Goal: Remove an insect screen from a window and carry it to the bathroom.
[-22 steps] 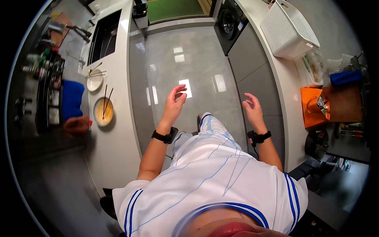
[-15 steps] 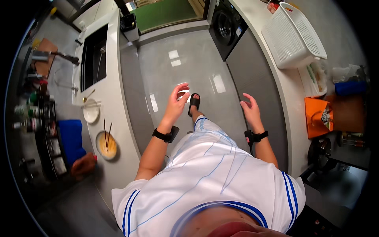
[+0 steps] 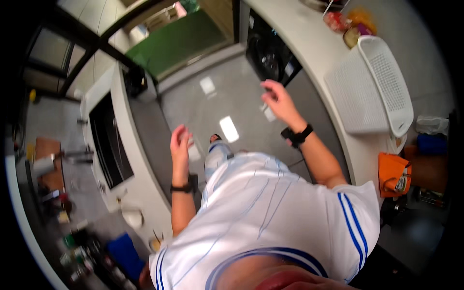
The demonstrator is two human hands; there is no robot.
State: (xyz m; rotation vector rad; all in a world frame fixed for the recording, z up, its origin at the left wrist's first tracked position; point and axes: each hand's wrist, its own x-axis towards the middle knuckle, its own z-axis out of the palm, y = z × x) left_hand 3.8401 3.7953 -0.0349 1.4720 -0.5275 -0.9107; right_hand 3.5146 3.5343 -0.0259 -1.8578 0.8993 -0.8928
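Left of centre, the left hand [image 3: 180, 147], fingers half curled and parted, hovers above the floor [image 3: 232, 87]; at upper centre, the right hand [image 3: 282, 102], fingers loosely apart, touches only air

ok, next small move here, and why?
Probably a short step forward along the floor: the left hand and right hand look empty, fingers loosely curled, neither seeming to touch the left counter or right counter, and the floor runs on ahead between them.
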